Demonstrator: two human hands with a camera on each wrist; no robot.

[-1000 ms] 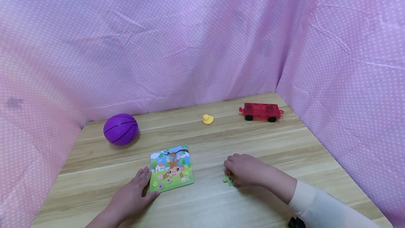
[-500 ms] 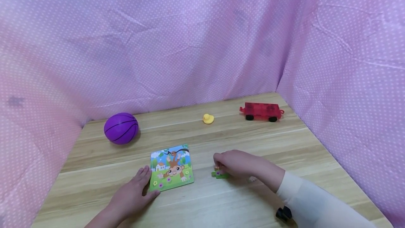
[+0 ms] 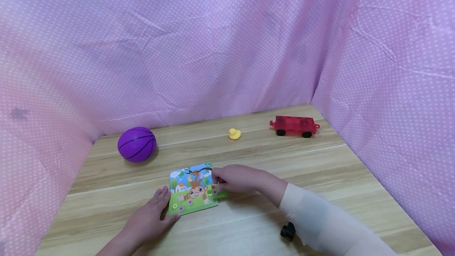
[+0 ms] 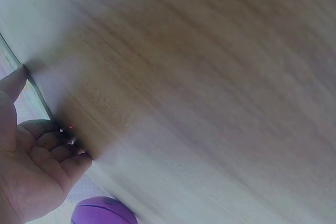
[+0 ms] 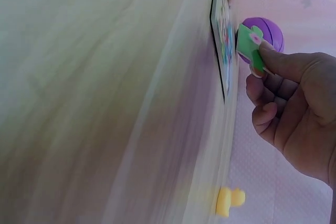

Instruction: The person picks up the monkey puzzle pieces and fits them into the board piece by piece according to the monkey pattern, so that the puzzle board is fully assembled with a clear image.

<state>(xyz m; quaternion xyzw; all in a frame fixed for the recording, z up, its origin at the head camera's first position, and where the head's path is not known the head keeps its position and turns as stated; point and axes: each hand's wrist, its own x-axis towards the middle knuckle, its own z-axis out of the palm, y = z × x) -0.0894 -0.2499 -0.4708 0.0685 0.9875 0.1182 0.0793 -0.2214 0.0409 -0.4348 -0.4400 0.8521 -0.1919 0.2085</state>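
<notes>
A square jigsaw board (image 3: 188,204) printed with an upside-down monkey in a garden lies flat on the wooden table. At its left side rests my left hand (image 3: 147,214), thumb by the lower edge and fingers along the left edge. My right hand (image 3: 234,177) is over the board's right edge and pinches a green puzzle piece (image 5: 247,39) between thumb and fingers. A pink flower shows on that piece in the right wrist view. From the head, the fingers cover most of it. The left wrist view shows the left fingertips touching the table beside the board.
Toward the back left of the table (image 3: 284,157) sits a purple ball (image 3: 136,144) with black lines. A yellow toy duck (image 3: 234,134) stands at the back middle, a red wheeled toy cart (image 3: 295,125) at the back right. Pink dotted cloth (image 3: 213,50) hangs behind.
My right hand has moved left with the puzzle piece, from the table on the right to the board's right edge. The left hand and the board have stayed in place.
</notes>
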